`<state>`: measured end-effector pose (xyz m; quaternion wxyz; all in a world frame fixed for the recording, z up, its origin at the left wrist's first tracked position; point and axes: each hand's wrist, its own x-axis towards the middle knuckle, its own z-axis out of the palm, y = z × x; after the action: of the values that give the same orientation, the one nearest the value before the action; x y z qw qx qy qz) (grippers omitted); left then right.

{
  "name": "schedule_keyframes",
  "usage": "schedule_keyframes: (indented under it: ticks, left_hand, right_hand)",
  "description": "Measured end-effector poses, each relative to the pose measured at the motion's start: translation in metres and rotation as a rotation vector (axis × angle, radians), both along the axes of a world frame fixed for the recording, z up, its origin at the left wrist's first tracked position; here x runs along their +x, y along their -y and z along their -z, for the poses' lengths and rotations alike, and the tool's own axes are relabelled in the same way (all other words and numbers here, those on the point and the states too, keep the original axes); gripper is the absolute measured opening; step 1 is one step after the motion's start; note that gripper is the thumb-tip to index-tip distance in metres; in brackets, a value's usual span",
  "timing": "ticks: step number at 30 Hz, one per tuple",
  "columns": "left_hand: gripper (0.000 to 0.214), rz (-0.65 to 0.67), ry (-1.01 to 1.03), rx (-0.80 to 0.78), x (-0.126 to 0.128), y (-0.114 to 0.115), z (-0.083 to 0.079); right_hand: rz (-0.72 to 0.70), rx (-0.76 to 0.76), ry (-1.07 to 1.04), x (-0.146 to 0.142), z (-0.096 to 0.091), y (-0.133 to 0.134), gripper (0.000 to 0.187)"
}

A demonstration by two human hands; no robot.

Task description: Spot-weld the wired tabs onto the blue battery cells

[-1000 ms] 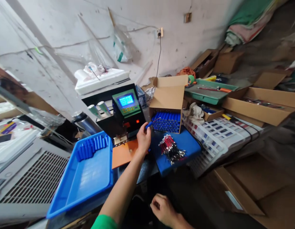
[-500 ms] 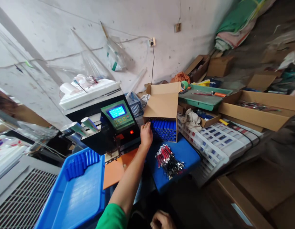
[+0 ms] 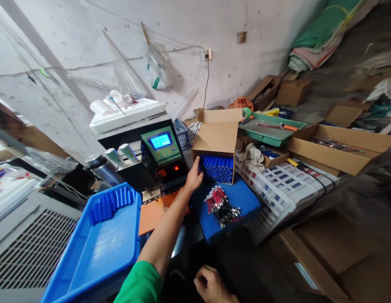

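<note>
My left hand [image 3: 193, 176] reaches to the left edge of an open cardboard box [image 3: 217, 134]. Its index finger stretches up along the box's side, and the thumb is apart from it beside the cells; no held item shows. Blue cylindrical battery cells [image 3: 218, 167] lie stacked on their sides inside the box, end faces towards me. My right hand [image 3: 211, 283] is low at the bottom edge, fingers curled in, with nothing visible in it. A bundle of red and black wire leads [image 3: 221, 206] lies on the blue surface [image 3: 211, 231] just below the box.
A black machine with a lit display [image 3: 160, 141] stands left of the box, an orange board [image 3: 151, 216] before it. More blue cells [image 3: 111, 204] stand in a blue plastic tub [image 3: 72, 256]. To the right are a white crate [image 3: 274, 189], a green tray [image 3: 268, 130] and cardboard boxes [image 3: 334, 151].
My left hand stays at the box's left edge, but its index finger is now straighter and the thumb further apart. My right hand has come up slightly into view. The camera has shifted a little.
</note>
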<state>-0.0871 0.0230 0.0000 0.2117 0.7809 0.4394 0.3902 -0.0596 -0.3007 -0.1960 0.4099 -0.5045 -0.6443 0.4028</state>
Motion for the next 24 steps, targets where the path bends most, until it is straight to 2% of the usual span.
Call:
schedule_keyframes:
  ticks: [3, 7, 10, 12, 14, 17, 19, 21, 24]
  left_hand:
    - [0.073, 0.03, 0.105, -0.021, -0.011, 0.034, -0.008]
    - [0.058, 0.069, 0.154, -0.077, -0.045, 0.104, -0.015]
    - [0.046, -0.032, 0.055, -0.025, -0.085, 0.156, -0.019]
    - [0.04, -0.159, 0.02, 0.039, -0.116, 0.183, -0.021]
    - [0.038, -0.318, 0.005, 0.088, -0.145, 0.202, -0.02]
    - [0.038, -0.507, -0.005, 0.146, -0.179, 0.219, -0.015]
    - [0.039, -0.567, 0.0, 0.15, -0.191, 0.225, -0.01]
    - [0.039, -0.597, 0.024, 0.126, -0.195, 0.227, -0.006]
    - [0.04, -0.614, 0.089, 0.067, -0.194, 0.227, -0.004]
  right_hand:
    - [0.003, 0.029, -0.01, 0.004, -0.01, 0.002, 0.01]
    - [-0.006, 0.023, -0.019, 0.004, -0.018, 0.004, 0.012]
    - [-0.013, -0.021, -0.037, 0.002, -0.026, 0.004, 0.013]
    - [-0.03, -0.058, -0.069, 0.004, -0.038, 0.003, 0.013]
    - [-0.059, -0.041, -0.114, 0.012, -0.06, -0.002, 0.013]
    - [-0.046, 0.141, -0.118, 0.037, -0.109, -0.027, 0.018]
    - [0.092, 0.264, -0.093, 0.062, -0.145, -0.058, 0.021]
    - [0.274, 0.303, -0.041, 0.09, -0.175, -0.096, 0.023]
    - [0.389, 0.248, 0.21, 0.123, -0.201, -0.153, 0.017]
